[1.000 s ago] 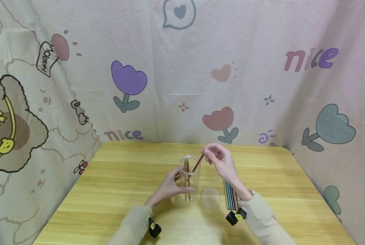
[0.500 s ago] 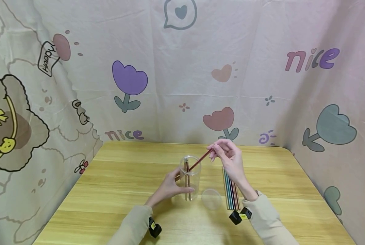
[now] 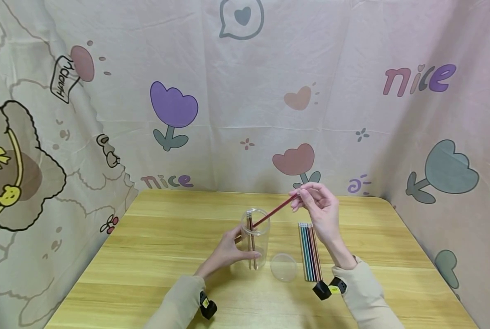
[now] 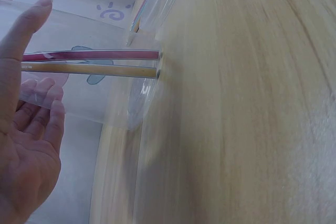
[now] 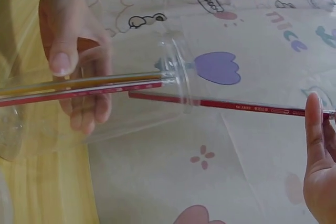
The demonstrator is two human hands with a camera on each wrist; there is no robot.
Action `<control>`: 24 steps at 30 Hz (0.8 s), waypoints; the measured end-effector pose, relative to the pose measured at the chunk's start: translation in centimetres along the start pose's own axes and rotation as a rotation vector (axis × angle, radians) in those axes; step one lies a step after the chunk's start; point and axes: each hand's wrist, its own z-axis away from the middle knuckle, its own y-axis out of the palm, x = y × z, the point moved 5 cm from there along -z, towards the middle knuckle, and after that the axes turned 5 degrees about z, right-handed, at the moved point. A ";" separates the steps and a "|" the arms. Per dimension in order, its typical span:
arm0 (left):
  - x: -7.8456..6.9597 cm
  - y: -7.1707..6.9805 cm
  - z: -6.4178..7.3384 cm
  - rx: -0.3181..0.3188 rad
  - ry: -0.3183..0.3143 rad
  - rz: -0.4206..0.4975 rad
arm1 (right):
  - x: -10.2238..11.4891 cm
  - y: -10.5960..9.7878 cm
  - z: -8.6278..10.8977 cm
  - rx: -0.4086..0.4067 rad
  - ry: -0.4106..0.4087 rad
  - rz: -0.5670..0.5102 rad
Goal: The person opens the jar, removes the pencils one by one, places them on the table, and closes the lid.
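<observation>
- Left hand [image 3: 225,250], lower centre of the head view: clamped round the side of a clear jar [image 3: 262,246], thumb on the near side, fingers curled behind.
- Clear jar upright on the wooden table [image 3: 166,224], lower centre of the frame, its mouth uncovered.
- Inside the jar: a red-sided pencil [image 4: 105,54] and a yellow pencil [image 4: 94,70], side by side and near upright, lower ends at the base.
- Right hand [image 3: 320,212], right of centre: thumb and fingers together, pinching the upper end of a dark red pencil [image 3: 275,213].
- Dark red pencil slants down toward the left; its lower end is just within the jar's mouth. Whether it touches the rim, cannot tell. Pale lettering along its side in the right wrist view.
- Clear round lid [image 3: 283,267] flat on the table, just right of the jar.
- Row of coloured pencils [image 3: 310,253] right of the lid, lying close together, below the right hand in the frame.
- Printed cloth [image 3: 245,82] fills the upper frame: tulips, hearts, the word "nice".
- Beige sleeves [image 3: 175,301] on both arms.
</observation>
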 end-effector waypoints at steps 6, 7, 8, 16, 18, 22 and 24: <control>-0.1 0.1 0.0 -0.008 0.015 0.011 | 0.6 -0.9 -0.5 -0.014 -0.039 -0.162; -0.1 0.1 0.0 -0.007 0.017 0.010 | 0.7 -1.1 -0.5 -0.019 -0.037 -0.178; -0.1 0.1 0.0 -0.006 0.016 0.011 | 0.8 -1.3 -0.6 -0.022 -0.036 -0.194; 0.0 0.0 -0.1 0.000 0.025 0.004 | 1.1 -2.4 -0.8 -0.062 -0.024 -0.259; 0.0 0.0 0.0 -0.002 0.023 -0.004 | 1.1 -2.7 -0.8 -0.066 -0.034 -0.302; 0.0 0.0 0.0 -0.006 0.010 -0.012 | 1.1 -3.4 -0.9 -0.062 -0.059 -0.369; 0.1 0.0 0.0 -0.007 0.004 -0.007 | 1.2 -3.7 -1.0 -0.058 -0.070 -0.388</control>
